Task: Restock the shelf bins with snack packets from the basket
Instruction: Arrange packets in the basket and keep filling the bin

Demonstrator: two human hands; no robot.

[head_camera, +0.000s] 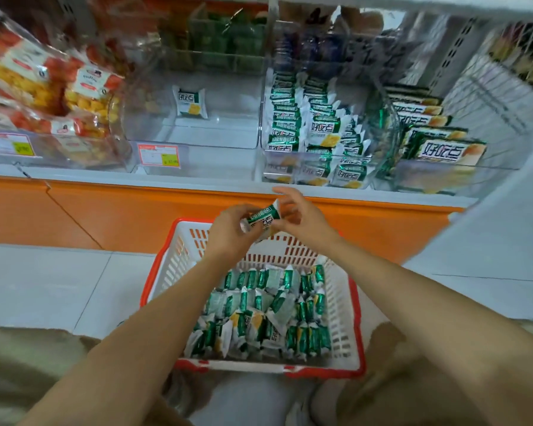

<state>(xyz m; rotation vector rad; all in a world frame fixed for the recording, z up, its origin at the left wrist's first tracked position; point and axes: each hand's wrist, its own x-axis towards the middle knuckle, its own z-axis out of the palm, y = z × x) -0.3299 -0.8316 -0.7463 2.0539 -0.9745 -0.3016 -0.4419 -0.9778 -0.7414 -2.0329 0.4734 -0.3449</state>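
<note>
My left hand (pixel 230 233) pinches one snack packet (pixel 262 214) over the basket (pixel 339 315); my right hand (pixel 300 218) is spread beside it. If my pinch slips, it could fall.

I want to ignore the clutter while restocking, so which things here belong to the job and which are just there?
Job: green snack packet in the left hand, right hand at its end; basket of loose packets; nearly empty bin; filled bin.
Just there: orange snack bags; boxed packs; price label.
</note>
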